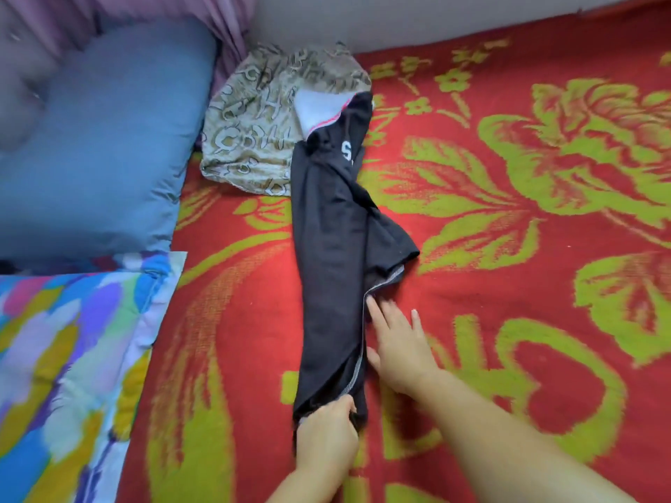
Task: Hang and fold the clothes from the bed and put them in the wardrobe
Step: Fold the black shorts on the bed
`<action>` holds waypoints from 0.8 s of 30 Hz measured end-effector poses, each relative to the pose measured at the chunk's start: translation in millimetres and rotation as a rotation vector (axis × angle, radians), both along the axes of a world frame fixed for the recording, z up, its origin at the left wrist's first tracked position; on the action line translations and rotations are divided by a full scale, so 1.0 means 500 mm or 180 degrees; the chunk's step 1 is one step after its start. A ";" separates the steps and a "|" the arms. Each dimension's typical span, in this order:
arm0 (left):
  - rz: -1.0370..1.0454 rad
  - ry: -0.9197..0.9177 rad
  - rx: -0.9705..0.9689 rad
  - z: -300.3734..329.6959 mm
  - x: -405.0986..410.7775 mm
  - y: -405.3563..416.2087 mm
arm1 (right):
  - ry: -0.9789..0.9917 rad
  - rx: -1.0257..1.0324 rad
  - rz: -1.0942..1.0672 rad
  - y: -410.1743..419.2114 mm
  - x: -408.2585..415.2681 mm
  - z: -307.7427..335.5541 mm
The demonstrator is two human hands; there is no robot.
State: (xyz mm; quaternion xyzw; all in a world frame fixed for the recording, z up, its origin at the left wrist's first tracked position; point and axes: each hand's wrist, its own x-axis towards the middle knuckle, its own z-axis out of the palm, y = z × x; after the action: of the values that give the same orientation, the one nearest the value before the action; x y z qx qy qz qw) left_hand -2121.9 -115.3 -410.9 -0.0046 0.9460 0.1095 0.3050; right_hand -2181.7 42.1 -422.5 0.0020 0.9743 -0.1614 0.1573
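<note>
A: Support surface?
B: Bed [508,321], red blanket with green flowers.
A: Items on it?
B: Black garment [334,266] at centre; patterned beige cloth [254,139]; blue pillow [109,139]; multicoloured quilt [65,357] at left

Blue pillow [105,139] blurred and cut at left edge, white lettering [346,151] on black garment [334,270] partly folded under

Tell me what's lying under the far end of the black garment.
The far end of the black garment overlaps a beige patterned cloth, and a white piece with a pink edge shows there too. Whatever lies beneath the overlap is hidden.
</note>
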 end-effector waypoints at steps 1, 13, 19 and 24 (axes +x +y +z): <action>0.0378 -0.0418 -0.0055 0.023 0.023 0.018 | -0.0122 -0.0179 -0.0047 -0.011 0.041 0.024; -0.0528 0.1829 0.2030 0.727 0.082 -0.025 | -0.0277 -0.0453 -0.0291 0.047 0.200 0.598; 0.1029 0.1334 0.3705 0.937 0.033 -0.037 | 0.0805 -0.1241 -0.0798 0.058 0.167 0.949; 0.0317 0.0100 0.3807 0.957 0.137 -0.011 | 0.1458 -0.2773 -0.1058 0.047 0.176 1.158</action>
State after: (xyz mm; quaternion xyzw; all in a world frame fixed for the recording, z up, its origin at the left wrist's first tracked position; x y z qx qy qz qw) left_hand -2053.5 -121.0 67.6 0.1251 0.7233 0.6371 0.2351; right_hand -2093.7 65.6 156.7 0.0557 0.8127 -0.5711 -0.1015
